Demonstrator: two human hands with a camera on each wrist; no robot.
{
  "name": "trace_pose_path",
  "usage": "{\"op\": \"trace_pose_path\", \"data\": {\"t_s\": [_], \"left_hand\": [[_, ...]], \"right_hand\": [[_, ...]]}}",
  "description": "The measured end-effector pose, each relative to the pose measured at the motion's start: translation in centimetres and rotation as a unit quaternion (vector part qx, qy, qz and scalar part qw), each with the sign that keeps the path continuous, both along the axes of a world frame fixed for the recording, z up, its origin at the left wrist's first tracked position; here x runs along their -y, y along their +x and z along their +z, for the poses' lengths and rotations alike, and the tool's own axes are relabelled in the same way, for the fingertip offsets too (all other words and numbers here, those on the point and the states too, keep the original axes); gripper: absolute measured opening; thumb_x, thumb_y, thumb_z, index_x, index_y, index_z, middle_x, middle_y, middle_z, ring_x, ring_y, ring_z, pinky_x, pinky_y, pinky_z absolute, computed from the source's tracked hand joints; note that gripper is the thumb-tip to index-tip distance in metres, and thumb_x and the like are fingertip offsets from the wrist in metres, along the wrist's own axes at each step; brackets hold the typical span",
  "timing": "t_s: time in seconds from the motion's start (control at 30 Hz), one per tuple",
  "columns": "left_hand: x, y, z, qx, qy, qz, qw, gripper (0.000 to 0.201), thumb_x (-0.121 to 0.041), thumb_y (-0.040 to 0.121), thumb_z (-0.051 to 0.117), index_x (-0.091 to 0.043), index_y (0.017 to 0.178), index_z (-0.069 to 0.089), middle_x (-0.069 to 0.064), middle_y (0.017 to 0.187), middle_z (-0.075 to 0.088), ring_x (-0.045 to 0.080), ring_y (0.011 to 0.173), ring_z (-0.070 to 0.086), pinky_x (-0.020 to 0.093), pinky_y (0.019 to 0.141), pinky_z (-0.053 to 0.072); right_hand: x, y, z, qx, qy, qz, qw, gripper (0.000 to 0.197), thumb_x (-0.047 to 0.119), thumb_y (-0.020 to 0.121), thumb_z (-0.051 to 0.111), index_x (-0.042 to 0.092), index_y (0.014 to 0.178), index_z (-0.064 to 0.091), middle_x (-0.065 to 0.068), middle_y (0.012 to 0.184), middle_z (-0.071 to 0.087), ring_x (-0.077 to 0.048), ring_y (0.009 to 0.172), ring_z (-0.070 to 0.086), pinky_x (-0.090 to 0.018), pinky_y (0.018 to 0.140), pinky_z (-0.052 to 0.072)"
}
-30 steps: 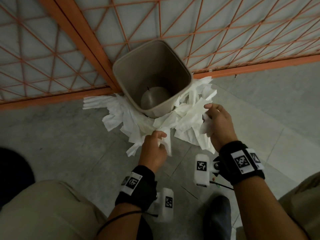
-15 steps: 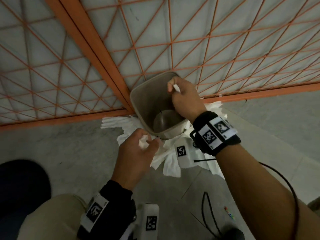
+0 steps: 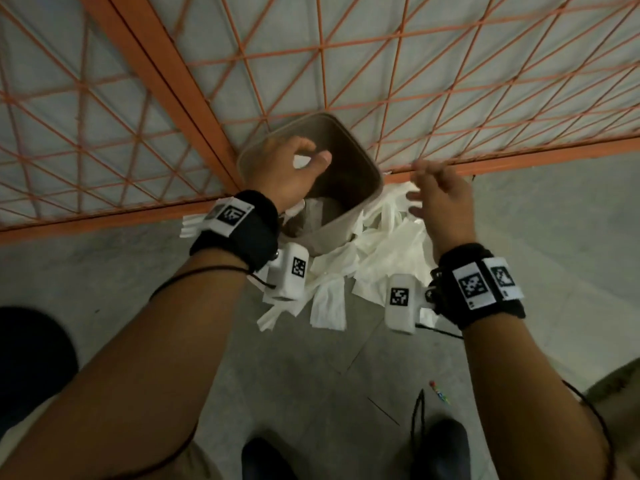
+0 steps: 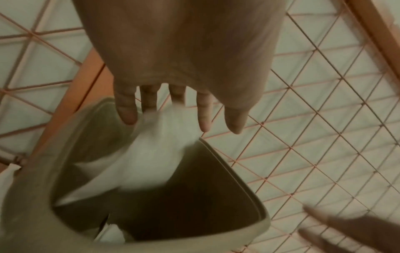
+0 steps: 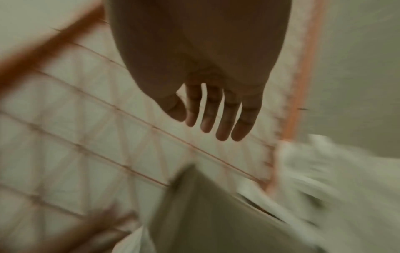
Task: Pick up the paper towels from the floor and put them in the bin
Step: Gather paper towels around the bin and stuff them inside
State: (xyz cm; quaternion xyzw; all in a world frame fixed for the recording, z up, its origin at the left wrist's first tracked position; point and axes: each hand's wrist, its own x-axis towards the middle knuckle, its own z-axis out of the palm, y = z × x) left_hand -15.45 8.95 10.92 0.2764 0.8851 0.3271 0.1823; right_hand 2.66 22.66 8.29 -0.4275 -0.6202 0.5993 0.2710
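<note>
The beige bin (image 3: 329,233) stands on the floor against the orange fence. My left hand (image 3: 304,155) hovers over its mouth with straight, spread fingers. In the left wrist view a white paper towel (image 4: 155,154) drops, blurred, from under the left hand (image 4: 179,123) into the bin (image 4: 238,181); another white piece lies at the bottom. My right hand (image 3: 420,181) is to the right of the bin, fingers spread and empty, above the paper towels (image 3: 381,251) heaped on the floor around the bin's base. The right wrist view shows the right hand (image 5: 212,130) holding nothing, with the bin (image 5: 205,214) below.
An orange mesh fence (image 3: 381,81) runs behind the bin, its bottom rail at floor level. On the grey floor near my dark shoes (image 3: 440,448) lie a black cable (image 3: 419,410) and a small coloured object (image 3: 438,393). A dark round shape (image 3: 31,358) sits at the left.
The right hand, which held a towel over the bin, has swung out to the right, empty. The left hand rose from the floor with a towel to above the bin and let it go.
</note>
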Motion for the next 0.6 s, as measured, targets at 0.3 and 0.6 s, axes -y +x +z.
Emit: {"op": "trace_pose_path", "data": {"t_s": [0.3, 0.6], "left_hand": [[6.1, 4.9, 0.4, -0.089, 0.242, 0.117, 0.959, 0.013, -0.024, 0.094, 0.058, -0.024, 0.105, 0.064, -0.008, 0.111, 0.063, 0.003, 0.104, 0.058, 0.006, 0.085, 0.042], [13.0, 9.6, -15.6, 0.125, -0.068, 0.213, 0.967, 0.020, -0.017, 0.091, 0.059, -0.016, 0.109, 0.068, 0.009, 0.118, 0.066, 0.028, 0.107, 0.063, 0.027, 0.086, 0.047]], "right_hand": [[11.7, 2.1, -17.6, 0.373, -0.085, 0.232, 0.894, 0.046, 0.046, 0.087, 0.063, 0.015, 0.121, 0.060, -0.011, 0.126, 0.064, -0.030, 0.116, 0.060, -0.037, 0.098, 0.048], [12.9, 1.0, -20.8, 0.434, 0.011, 0.290, 0.853, 0.033, 0.035, 0.093, 0.052, 0.008, 0.113, 0.057, -0.015, 0.122, 0.059, -0.035, 0.111, 0.059, -0.041, 0.092, 0.048]]}}
